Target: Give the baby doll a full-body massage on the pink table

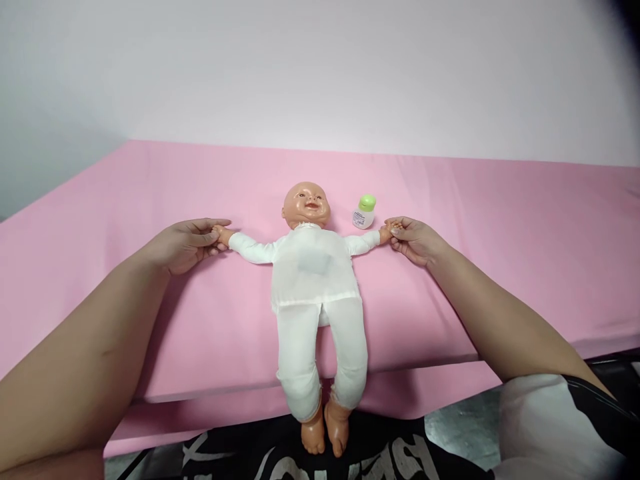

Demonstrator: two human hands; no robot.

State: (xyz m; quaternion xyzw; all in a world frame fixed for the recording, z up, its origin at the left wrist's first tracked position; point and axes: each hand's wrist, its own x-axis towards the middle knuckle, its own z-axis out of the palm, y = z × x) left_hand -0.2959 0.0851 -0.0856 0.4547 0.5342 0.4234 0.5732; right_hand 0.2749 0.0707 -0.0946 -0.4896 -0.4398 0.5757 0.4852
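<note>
A baby doll point(316, 280) in a white cloth body lies on its back on the pink-covered table, its arms stretched out to both sides. My left hand point(193, 243) grips the doll's hand on the left between thumb and fingers. On the other side, my right hand point(414, 239) pinches the doll's other hand. The doll's legs hang over the table's front edge, with its feet near my lap. A small bottle point(364, 212) with a green cap and a label stands beside the doll's head, close to my right hand.
Pink cloth point(525, 253) covers the table and drapes over its front edge. A pale wall point(350, 80) rises behind the table. My black shirt with white print point(310, 460) is at the bottom, and grey floor point(463, 430) shows at the lower right.
</note>
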